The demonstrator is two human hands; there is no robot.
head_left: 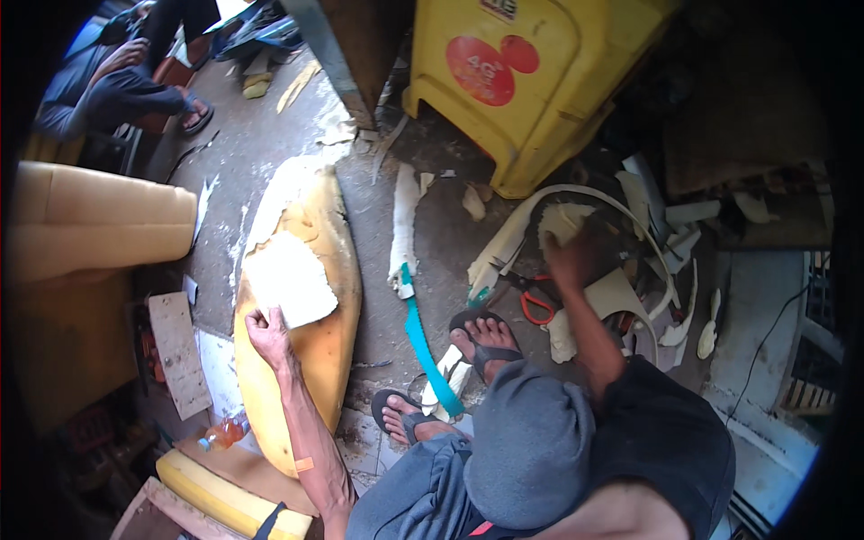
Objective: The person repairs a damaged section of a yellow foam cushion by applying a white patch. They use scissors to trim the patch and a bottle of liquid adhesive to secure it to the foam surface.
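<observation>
My left hand [268, 335] is closed on the lower edge of a white, ragged-edged foam piece [290, 277]. That piece lies over a long, worn yellow foam pad [310, 396] on the floor to my left. My right hand [569, 259], smeared by motion, is over the scrap pile on the right, next to a cream foam scrap [565, 219]; its fingers do not show clearly. Just left of that wrist lie scissors with orange handles [538, 306]. A strip of whitish foam [404, 216] and a teal strip [423, 346] stretch across the floor between my hands.
A yellow plastic stand [540, 108] with a red sticker is at the back. Curved offcuts [661, 261] pile up on the right. At left are a tan padded cushion [99, 220], a board [178, 355] and a bottle [222, 435]. Another person [117, 94] sits at the far left.
</observation>
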